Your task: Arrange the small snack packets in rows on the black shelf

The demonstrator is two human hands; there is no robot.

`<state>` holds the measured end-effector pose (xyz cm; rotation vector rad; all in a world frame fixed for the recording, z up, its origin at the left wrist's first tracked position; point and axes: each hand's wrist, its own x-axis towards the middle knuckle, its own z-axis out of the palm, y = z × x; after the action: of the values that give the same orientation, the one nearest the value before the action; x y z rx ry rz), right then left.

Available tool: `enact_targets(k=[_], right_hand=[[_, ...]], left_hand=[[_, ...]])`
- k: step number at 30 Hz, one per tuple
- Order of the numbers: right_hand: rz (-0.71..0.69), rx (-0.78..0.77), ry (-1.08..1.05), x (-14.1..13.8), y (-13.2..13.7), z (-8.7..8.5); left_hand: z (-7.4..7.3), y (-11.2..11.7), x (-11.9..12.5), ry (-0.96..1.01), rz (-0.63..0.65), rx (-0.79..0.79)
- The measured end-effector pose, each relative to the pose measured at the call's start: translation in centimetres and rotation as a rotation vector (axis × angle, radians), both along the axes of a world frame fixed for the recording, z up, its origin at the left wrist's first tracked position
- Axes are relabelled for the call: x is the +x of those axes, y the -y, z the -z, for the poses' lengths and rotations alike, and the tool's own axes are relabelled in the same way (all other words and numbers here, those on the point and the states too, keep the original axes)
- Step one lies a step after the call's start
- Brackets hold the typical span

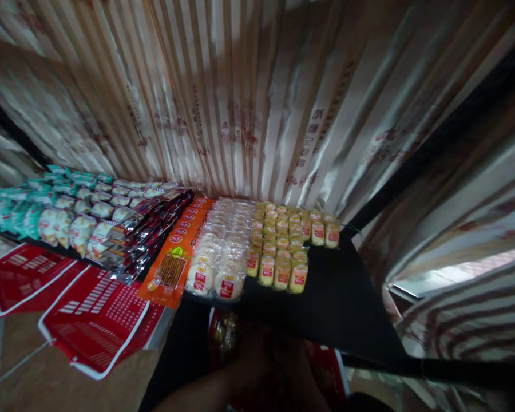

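Observation:
Both my hands reach down into a red basket point(339, 375) below the shelf's front edge. My left hand point(251, 355) is in deep shadow beside some shiny yellowish wrapped packs point(225, 335). Close by on its right is my right hand point(294, 360), also dark. The fingers of both are lost in the gloom, so whether they hold anything does not show. Above them on the black shelf point(343, 303) stand rows of small yellow wrapped cakes point(282, 270). To the left of these come clear packs of round white cakes point(229, 277) with red labels.
An orange snack bag point(171, 266) leans beside dark red packs point(154, 229). White snack bags point(83, 234) and green ones point(32, 220) fill the shelf's left. Red baskets point(98, 315) stand on the floor. A patterned curtain point(240, 97) hangs behind; a dark post point(412, 160) rises right.

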<state>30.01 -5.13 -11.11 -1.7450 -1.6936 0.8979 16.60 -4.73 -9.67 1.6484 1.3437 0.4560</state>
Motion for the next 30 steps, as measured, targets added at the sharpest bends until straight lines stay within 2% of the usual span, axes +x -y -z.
enact_targets(k=[2, 5, 8, 11, 14, 17, 20, 23, 28, 30], right_hand=[[0.005, -0.039, -0.04, 0.2, 0.7, -1.5], [0.111, -0.123, -0.083, 0.4, 1.8, -4.3], [0.071, -0.207, -0.146, 0.6, 2.7, -7.1], [0.024, -0.118, -0.264, 0.9, 3.2, -9.3], [0.028, -0.143, -0.373, 1.0, 3.5, -11.5], [0.056, -0.213, -0.473, 1.0, 3.5, -13.3], [0.099, -0.19, -0.547, 1.1, 3.3, -14.3], [0.143, -0.16, -0.627, 1.2, 3.0, -14.7], [0.183, -0.11, -0.711, 1.6, 2.2, -15.6], [0.242, -0.088, -0.741, 2.1, 1.6, -16.0]], left_hand=[[-0.8, 0.2, 0.0, 0.037, 0.01, -0.044], [-2.3, 0.7, -0.7, 0.057, 0.045, -0.081], [-4.1, 1.2, -1.7, 0.082, 0.084, -0.021], [-5.8, 1.5, -2.5, 0.057, 0.079, 0.042], [-6.7, 1.6, -2.5, 0.106, 0.099, 0.119], [-7.2, 1.2, -1.8, 0.197, 0.049, 0.149], [-8.1, 0.1, -1.0, 0.251, -0.003, 0.157], [-9.8, -1.0, -0.5, 0.252, -0.004, 0.2], [-13.4, -2.8, 0.2, 0.168, 0.159, 0.324], [-14.6, -3.8, 0.8, 0.135, 0.193, 0.36]])
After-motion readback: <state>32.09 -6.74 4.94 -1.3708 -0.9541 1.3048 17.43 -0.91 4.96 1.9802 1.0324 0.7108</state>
